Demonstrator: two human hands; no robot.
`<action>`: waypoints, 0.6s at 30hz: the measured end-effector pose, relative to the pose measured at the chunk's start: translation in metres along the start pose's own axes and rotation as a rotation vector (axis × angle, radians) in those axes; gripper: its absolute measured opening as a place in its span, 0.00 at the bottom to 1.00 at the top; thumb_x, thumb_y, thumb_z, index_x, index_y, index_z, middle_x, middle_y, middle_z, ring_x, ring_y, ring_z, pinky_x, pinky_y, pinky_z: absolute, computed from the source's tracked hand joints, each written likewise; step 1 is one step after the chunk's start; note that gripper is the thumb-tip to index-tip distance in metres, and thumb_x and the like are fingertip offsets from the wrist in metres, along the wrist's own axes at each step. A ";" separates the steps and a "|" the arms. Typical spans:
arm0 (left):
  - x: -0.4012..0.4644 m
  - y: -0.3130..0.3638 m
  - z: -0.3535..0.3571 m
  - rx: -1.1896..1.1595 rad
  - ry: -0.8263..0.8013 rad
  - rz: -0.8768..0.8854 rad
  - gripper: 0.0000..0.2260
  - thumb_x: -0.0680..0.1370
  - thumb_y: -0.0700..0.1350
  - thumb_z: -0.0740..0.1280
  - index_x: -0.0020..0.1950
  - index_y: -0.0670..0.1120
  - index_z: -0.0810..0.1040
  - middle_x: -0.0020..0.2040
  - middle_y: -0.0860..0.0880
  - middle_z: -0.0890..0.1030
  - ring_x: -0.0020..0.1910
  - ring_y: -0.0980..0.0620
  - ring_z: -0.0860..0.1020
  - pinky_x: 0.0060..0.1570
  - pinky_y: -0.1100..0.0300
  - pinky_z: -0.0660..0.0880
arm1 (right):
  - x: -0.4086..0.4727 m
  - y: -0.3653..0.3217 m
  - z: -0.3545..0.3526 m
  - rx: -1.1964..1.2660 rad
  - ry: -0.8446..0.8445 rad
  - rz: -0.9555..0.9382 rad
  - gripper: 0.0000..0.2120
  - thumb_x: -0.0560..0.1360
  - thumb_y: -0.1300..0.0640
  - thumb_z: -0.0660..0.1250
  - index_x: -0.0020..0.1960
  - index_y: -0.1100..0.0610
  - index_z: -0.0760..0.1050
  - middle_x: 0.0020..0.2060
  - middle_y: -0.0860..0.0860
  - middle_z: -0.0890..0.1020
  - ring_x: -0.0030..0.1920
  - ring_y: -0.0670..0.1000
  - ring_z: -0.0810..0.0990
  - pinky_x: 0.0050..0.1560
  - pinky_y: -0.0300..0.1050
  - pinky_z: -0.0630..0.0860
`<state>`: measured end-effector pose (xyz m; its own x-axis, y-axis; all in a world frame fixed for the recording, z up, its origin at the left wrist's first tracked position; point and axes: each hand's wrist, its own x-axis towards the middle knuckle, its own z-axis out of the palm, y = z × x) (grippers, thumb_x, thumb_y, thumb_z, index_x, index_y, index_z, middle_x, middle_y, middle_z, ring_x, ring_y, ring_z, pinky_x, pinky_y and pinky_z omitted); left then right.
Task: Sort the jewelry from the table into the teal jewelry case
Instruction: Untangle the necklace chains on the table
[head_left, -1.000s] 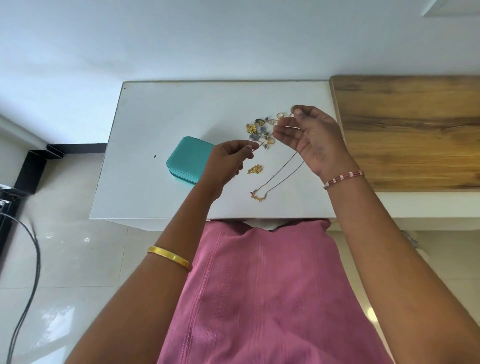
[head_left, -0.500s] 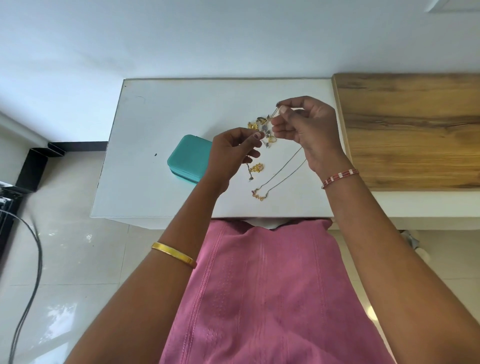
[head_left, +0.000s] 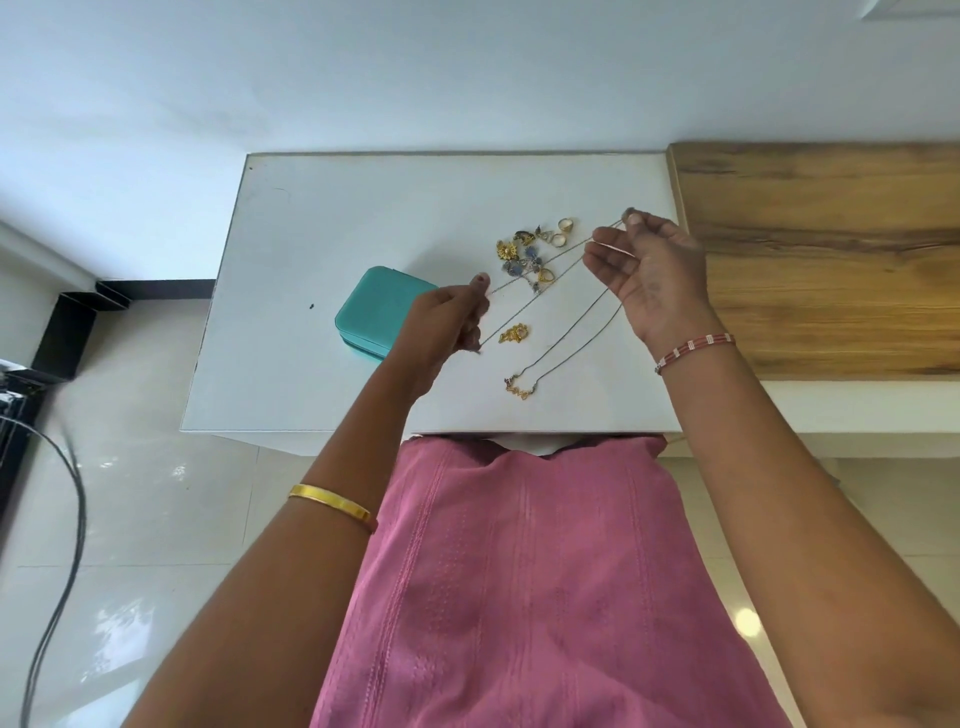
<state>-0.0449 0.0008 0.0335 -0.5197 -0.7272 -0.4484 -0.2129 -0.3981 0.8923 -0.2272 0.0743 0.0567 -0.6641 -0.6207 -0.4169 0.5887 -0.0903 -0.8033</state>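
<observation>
The hands had drawn apart, stretching a thin chain (head_left: 540, 267) between them: left hand (head_left: 447, 325) and right hand (head_left: 649, 270) each pinched an end. The teal jewelry case (head_left: 376, 312) sat closed, so nothing looked sorted yet.

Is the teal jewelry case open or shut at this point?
Shut. The teal jewelry case lies flat on the white table with its lid down; only a seam shows along the side.

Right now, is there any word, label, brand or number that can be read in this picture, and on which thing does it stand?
None can be read.
Teal case: plain lid, no label visible.
Gold pendant on the lying chain: maybe script letters, too small to read.
White table: only a dark speck, no text.
</observation>
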 end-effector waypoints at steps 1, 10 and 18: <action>0.001 0.001 -0.002 -0.118 0.007 -0.032 0.18 0.80 0.48 0.61 0.31 0.45 0.68 0.22 0.53 0.65 0.23 0.54 0.67 0.35 0.60 0.73 | 0.001 0.001 -0.003 0.021 0.017 0.009 0.06 0.79 0.63 0.59 0.44 0.59 0.72 0.26 0.54 0.81 0.29 0.52 0.82 0.34 0.44 0.80; -0.005 0.001 -0.002 -0.832 -0.065 -0.155 0.12 0.80 0.42 0.57 0.38 0.44 0.74 0.28 0.50 0.75 0.27 0.53 0.76 0.38 0.59 0.80 | 0.006 0.015 -0.012 0.261 0.053 0.212 0.12 0.80 0.61 0.56 0.38 0.57 0.68 0.18 0.49 0.72 0.19 0.47 0.73 0.24 0.34 0.72; -0.002 -0.007 -0.002 -0.670 -0.064 -0.102 0.14 0.77 0.27 0.57 0.49 0.42 0.77 0.35 0.49 0.82 0.33 0.54 0.80 0.43 0.61 0.81 | 0.014 0.020 -0.024 0.083 0.000 0.190 0.12 0.81 0.61 0.53 0.39 0.55 0.67 0.18 0.47 0.66 0.16 0.45 0.59 0.20 0.30 0.55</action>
<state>-0.0410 0.0040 0.0281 -0.5766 -0.6414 -0.5060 0.2846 -0.7383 0.6115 -0.2359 0.0828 0.0248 -0.5375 -0.6324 -0.5578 0.7394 -0.0353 -0.6724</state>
